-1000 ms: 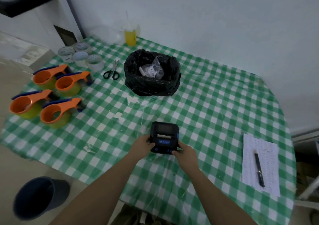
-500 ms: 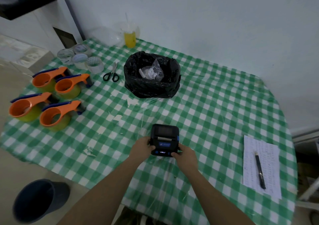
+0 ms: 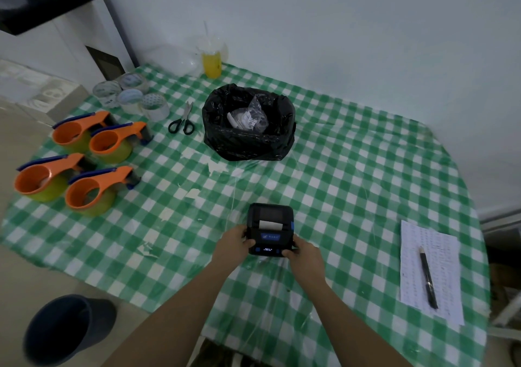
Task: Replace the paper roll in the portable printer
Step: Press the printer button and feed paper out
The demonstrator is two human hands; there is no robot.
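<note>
Hands grip the portable printer from both sides near the front middle of the counter, which is covered by a green-and-white checked cloth under clear plastic. The left hand wraps the printer's left edge, its fingers curled narrow onto the front corner; the right hand holds the right edge, its fingers pressed against the lower corner by the small lit display. A strip of white paper shows at the printer's slot, below the dark lid window.

Behind the printer, well apart, stands a black bag-lined bin with crumpled clear wrapping inside. Scissors lie just left of it, beside several rolls of clear tape. Four orange tape dispensers sit at the far left. A cup of yellow drink stands by the wall. On the right lies a printed sheet with a pen resting on it. A dark bucket stands on the floor, lower left.
</note>
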